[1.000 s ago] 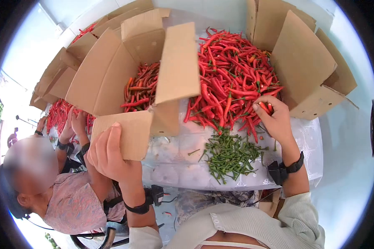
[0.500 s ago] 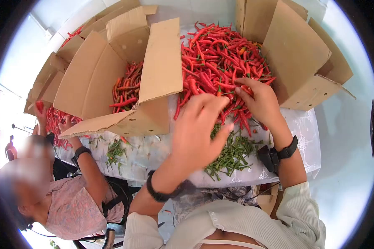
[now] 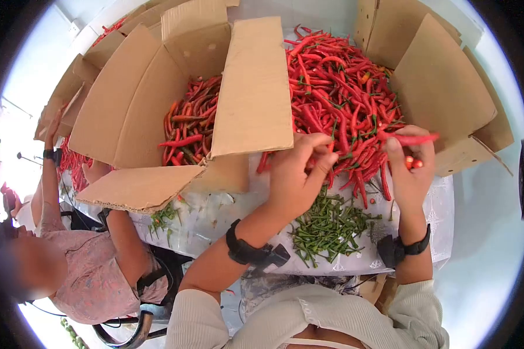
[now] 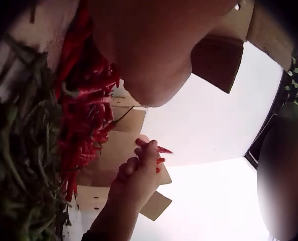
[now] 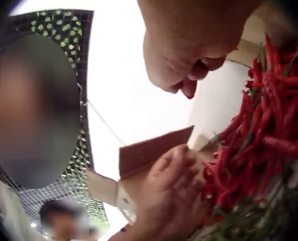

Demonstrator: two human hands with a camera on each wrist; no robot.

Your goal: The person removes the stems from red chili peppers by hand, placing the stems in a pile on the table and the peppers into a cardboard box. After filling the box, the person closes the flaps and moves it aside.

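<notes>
My right hand (image 3: pixel 412 171) pinches a red chili (image 3: pixel 416 139) between thumb and fingers at its blunt end, its tip pointing right. More red chilies (image 3: pixel 413 163) show against the palm, mostly covered by the fingers. Left of it, my left hand (image 3: pixel 297 177) is over the front edge of the chili pile (image 3: pixel 343 99), fingers curled in toward the thumb. A thin green stem (image 5: pixel 209 143) sticks out at the left fingertips in the right wrist view. Below both hands lies a heap of green stems (image 3: pixel 332 230) on the plastic-covered table (image 3: pixel 212 218).
An open cardboard box (image 3: pixel 253 87) with darker red chilies (image 3: pixel 192 122) stands left of the pile, flaps spread. Another cardboard box (image 3: pixel 442 87) stands at the right. Farther left, another person (image 3: pixel 93 264) sits at the table by more chilies.
My left hand has left the flap of the left box and come across to the pile. My right hand has lifted a chili and moved slightly right. The neighbour's arms have shifted.
</notes>
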